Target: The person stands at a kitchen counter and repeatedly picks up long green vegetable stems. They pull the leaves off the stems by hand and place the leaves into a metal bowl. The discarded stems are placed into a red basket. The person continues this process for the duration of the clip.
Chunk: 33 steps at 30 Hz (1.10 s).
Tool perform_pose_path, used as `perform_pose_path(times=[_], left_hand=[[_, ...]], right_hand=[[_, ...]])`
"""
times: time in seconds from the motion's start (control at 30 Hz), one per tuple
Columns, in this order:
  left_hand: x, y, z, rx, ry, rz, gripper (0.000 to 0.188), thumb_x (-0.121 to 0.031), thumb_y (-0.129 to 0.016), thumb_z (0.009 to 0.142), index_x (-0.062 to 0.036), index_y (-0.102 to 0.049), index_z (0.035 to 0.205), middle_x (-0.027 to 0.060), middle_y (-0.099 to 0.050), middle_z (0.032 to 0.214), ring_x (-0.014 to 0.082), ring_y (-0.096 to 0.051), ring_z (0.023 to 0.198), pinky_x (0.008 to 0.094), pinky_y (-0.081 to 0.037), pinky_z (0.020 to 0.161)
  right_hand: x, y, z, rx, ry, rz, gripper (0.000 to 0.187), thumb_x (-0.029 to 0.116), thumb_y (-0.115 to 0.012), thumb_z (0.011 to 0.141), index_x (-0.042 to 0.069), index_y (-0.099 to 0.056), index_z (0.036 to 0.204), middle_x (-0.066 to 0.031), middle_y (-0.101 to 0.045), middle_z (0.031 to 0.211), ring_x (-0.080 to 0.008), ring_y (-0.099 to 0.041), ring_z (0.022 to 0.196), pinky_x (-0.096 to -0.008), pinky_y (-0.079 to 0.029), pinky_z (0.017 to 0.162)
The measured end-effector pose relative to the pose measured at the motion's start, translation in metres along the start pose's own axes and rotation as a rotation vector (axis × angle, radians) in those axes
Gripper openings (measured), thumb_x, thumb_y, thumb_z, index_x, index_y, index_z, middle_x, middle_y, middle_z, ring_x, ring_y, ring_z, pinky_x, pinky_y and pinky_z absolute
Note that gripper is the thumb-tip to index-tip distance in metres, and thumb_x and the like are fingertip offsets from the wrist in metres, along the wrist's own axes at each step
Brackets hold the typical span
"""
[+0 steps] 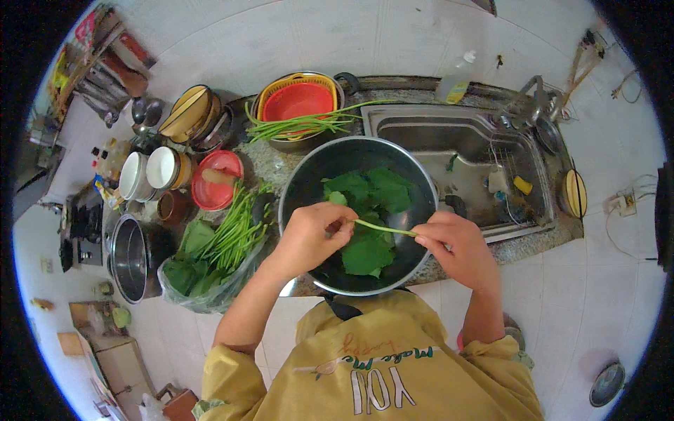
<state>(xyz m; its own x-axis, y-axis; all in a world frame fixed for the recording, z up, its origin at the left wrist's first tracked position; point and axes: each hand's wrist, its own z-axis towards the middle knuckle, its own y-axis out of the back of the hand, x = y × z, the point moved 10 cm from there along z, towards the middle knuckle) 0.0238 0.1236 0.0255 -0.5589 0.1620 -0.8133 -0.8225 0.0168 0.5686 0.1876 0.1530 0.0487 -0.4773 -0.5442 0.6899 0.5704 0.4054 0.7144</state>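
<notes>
Holding green stem crosswise above dark pan — pinched in grip of left hand and right hand, one per end.

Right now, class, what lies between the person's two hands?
In the head view, a green stem spans from left hand to right hand over the pan.

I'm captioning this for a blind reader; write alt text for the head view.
A person's left hand and right hand hold one green stem stretched between them above a wide dark pan containing green leaves. To the left, a clear plastic bag holds leafy greens; to the right is a metal sink.
</notes>
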Motion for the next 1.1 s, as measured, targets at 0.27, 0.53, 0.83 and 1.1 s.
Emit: perform_pose_path(times=[0.27, 0.53, 0.83, 1.1], left_hand=[[-0.015, -0.05, -0.01, -0.032, -0.014, 0.011, 0.014, -0.005, -0.062, 0.071, -0.0002, -0.061, 0.084, 0.0111, -0.061, 0.072, 0.0164, -0.06, 0.06, 0.0264, -0.048, 0.055], [-0.043, -0.058, -0.025, -0.175, -0.175, 0.077, 0.016, -0.003, -0.06, 0.071, -0.0023, -0.057, 0.088, 0.0128, -0.056, 0.073, 0.0277, -0.056, 0.061, 0.0334, -0.047, 0.053], [-0.023, -0.061, -0.038, 0.031, 0.037, -0.122, 0.016, -0.005, -0.057, 0.074, 0.0021, -0.056, 0.088, 0.0126, -0.052, 0.066, 0.0226, -0.054, 0.056, 0.0301, -0.043, 0.049], [-0.004, -0.073, -0.049, 0.164, 0.414, -0.91, 0.013, -0.009, -0.051, 0.086, 0.0018, -0.059, 0.089, 0.0027, -0.055, 0.067, 0.0076, -0.053, 0.055, 0.0194, -0.042, 0.042]], right_hand=[[0.012, 0.009, -0.012, -0.12, 0.167, -0.224, 0.016, 0.016, -0.062, 0.072, 0.008, -0.062, 0.085, -0.0033, -0.054, 0.08, -0.0222, -0.052, 0.085, -0.0379, -0.039, 0.084], [0.026, -0.018, -0.012, -0.107, 0.307, -0.179, 0.011, 0.008, -0.066, 0.066, 0.005, -0.06, 0.075, -0.0039, -0.054, 0.076, -0.0209, -0.052, 0.076, -0.0408, -0.039, 0.084], [0.043, -0.031, -0.016, -0.09, 0.508, -0.099, 0.012, 0.011, -0.062, 0.063, 0.007, -0.059, 0.075, -0.0041, -0.051, 0.077, -0.0224, -0.052, 0.08, -0.039, -0.04, 0.078], [0.039, -0.018, -0.014, -0.177, 0.416, 0.081, 0.016, 0.008, -0.066, 0.063, 0.007, -0.06, 0.078, -0.005, -0.054, 0.079, -0.0233, -0.053, 0.076, -0.0373, -0.041, 0.071]])
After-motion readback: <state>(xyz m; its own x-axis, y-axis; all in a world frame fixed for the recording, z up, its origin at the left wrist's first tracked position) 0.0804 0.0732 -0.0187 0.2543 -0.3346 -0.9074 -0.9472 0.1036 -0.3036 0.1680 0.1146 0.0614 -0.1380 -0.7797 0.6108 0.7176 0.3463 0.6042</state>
